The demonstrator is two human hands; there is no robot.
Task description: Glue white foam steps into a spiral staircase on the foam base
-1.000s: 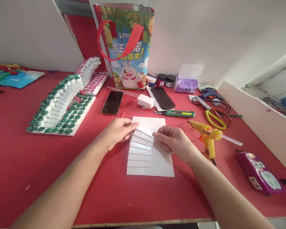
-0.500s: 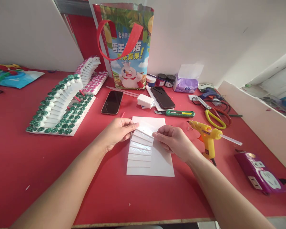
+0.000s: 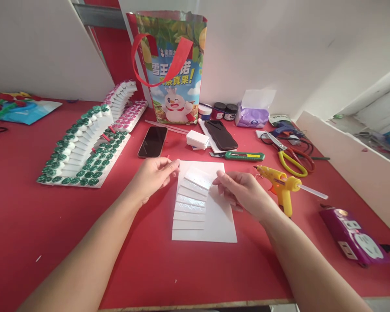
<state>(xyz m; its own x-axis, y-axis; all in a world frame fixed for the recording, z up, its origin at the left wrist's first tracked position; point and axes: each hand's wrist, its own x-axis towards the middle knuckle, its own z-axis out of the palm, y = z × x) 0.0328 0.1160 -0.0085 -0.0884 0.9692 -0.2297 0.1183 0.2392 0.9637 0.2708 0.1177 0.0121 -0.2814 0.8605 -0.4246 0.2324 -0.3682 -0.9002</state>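
Note:
A white board [image 3: 219, 221] lies on the red table, with several thin white strips [image 3: 189, 216] overlapping like fanned steps on its left part. The uppermost strip [image 3: 196, 178] is tilted and looks glossy. My left hand [image 3: 156, 177] is beside the board's upper left corner, thumb against the curled fingers, nothing visible in them. Over the board's right edge, close to the top strip's right end, my right hand [image 3: 242, 190] has its thumb and fingers slightly apart and holds nothing.
Beyond the board are a phone [image 3: 152, 141], small white cards [image 3: 197, 139], a dark phone [image 3: 221, 135] and a green cutter [image 3: 245, 156]. A yellow glue gun [image 3: 284, 186], scissors [image 3: 290, 158] and purple power strip [image 3: 354, 236] are right. Decorated white pieces [image 3: 84, 151] stand left; a bag [image 3: 173, 73] stands behind.
Both hands have let go of the top strip and drawn apart, the left one toward the upper left, the right one slightly right. The strip stays on the stack.

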